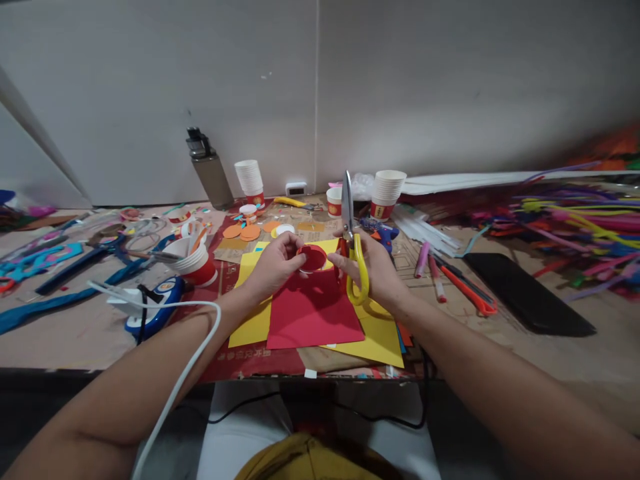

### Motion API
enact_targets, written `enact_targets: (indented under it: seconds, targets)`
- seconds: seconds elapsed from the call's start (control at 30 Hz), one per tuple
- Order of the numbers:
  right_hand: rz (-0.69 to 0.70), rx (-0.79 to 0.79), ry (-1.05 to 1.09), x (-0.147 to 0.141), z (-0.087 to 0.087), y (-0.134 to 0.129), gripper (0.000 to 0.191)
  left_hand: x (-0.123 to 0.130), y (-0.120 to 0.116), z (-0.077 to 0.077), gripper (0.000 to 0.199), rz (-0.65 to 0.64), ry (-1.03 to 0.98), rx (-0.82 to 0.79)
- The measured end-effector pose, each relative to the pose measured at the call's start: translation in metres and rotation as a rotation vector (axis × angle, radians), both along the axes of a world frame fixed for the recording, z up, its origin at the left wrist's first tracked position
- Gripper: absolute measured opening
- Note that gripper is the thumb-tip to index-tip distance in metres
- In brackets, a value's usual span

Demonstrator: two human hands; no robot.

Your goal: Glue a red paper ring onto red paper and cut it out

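Note:
My left hand [279, 263] pinches the left edge of a small round red piece [315, 259] with a pale lower rim; whether it is flat paper or part of a cup, I cannot tell. Yellow-handled scissors [358, 273] rest in my right hand [380, 270], their blades pointing up and away from the red piece. Beside the scissors' pivot, near my right fingers, is a bit of red material [342, 252], partly hidden. Under both hands lies a sheet of red paper [315, 313] on top of yellow paper [383, 340].
Orange discs [250, 232], stacked paper cups [249, 177] and another cup stack [388, 190] stand behind. At left are a cup with tools [197, 263] and a blue power strip [163, 303]. A black phone [530, 293], an orange cutter [467, 290] and pipe cleaners [590, 227] lie right.

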State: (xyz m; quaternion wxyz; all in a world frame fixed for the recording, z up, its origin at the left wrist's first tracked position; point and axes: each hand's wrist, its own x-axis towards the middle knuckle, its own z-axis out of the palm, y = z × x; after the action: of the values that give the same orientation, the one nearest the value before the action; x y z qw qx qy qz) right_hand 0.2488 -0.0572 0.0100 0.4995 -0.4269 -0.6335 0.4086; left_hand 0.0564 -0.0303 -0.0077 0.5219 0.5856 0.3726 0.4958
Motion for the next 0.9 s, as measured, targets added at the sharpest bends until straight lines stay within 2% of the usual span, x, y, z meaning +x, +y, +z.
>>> enact_targets:
  seconds: [0.13, 0.27, 0.43, 0.6, 0.7, 0.8, 0.9]
  targets:
    - [0.021, -0.007, -0.01, -0.001, -0.004, 0.0, 0.045, 0.004, -0.002, 0.0, 0.031, 0.006, -0.117, -0.124]
    - [0.013, 0.028, 0.079, 0.0, -0.007, -0.002, 0.045, 0.004, 0.001, 0.0, 0.033, 0.026, -0.298, -0.213]
    - [-0.052, 0.062, 0.121, 0.001, -0.004, -0.002, 0.044, 0.004, 0.004, -0.002, 0.022, 0.019, -0.38, -0.272]
    - [-0.033, 0.069, 0.117, 0.003, -0.007, 0.003, 0.046, 0.006, 0.004, -0.002, 0.015, 0.012, -0.518, -0.335]
    - [-0.031, 0.057, 0.084, 0.002, -0.01, 0.004, 0.046, 0.007, 0.003, -0.001, 0.015, 0.012, -0.529, -0.394]
    - [-0.023, 0.078, 0.079, -0.001, -0.011, 0.002, 0.045, 0.008, 0.001, -0.002, 0.021, 0.014, -0.491, -0.364]
    - [-0.022, 0.054, 0.136, -0.004, -0.007, 0.0, 0.046, 0.01, 0.002, -0.006, 0.029, 0.046, -0.425, -0.239]
